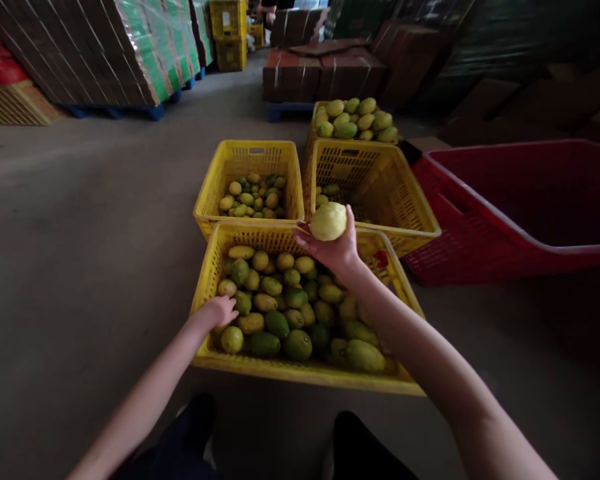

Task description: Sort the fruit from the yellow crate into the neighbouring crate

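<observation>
A large pale yellow lemon rests in my right hand, whose fingers curl around it from below and the right. It is held above the far rim of the near yellow crate. That crate holds many lemons, from yellow to dark green. Inside its left side, my left hand reaches down with fingers stretched beside a green lemon. A yellowish lemon lies just beyond those fingers. Whether the left fingertips touch either fruit is hard to see.
Behind stand a left yellow crate of small lemons and a right yellow crate with a few at its left. Farther back is a heaped crate of lemons. A red bin stands right; stacked cartons sit on pallets beyond.
</observation>
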`<control>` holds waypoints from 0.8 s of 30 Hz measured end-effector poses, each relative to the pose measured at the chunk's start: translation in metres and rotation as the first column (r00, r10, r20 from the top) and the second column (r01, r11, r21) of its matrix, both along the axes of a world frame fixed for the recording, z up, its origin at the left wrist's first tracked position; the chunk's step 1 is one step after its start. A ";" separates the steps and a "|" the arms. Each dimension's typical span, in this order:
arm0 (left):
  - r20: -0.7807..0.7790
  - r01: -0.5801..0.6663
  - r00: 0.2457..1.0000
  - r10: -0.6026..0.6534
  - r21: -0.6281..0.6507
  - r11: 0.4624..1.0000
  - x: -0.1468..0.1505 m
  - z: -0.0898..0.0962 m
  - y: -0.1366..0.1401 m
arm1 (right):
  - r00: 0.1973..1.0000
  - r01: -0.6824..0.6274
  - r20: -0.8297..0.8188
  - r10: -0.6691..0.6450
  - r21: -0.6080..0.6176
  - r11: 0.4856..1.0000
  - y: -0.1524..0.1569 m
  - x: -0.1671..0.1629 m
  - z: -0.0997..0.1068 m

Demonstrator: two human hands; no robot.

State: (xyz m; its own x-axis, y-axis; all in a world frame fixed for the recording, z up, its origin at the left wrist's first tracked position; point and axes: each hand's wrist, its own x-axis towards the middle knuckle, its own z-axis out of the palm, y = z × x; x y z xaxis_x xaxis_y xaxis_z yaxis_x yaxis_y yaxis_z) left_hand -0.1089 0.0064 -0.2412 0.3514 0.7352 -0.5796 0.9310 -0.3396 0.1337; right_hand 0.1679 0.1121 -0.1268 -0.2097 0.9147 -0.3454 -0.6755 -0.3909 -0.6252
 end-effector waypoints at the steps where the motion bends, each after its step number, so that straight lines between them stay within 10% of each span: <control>1: -0.014 0.004 1.000 -0.004 0.005 1.000 0.000 0.002 -0.002 | 0.997 0.057 -0.047 -0.059 -0.034 0.998 -0.005 0.007 0.009; 5: -0.068 0.052 0.996 -0.052 0.002 0.999 0.006 0.015 -0.005 | 0.976 0.174 -0.115 -0.186 -0.107 0.979 -0.028 0.033 0.010; 12: 0.035 0.211 0.976 -0.217 0.128 0.969 0.073 0.038 0.050 | 0.950 0.279 -0.085 -0.302 -0.211 0.937 -0.048 0.063 -0.051; 24: 0.014 0.187 0.981 -0.191 0.160 0.969 0.179 -0.011 0.095 | 0.956 0.243 -0.079 -0.281 -0.320 0.916 -0.049 0.052 -0.053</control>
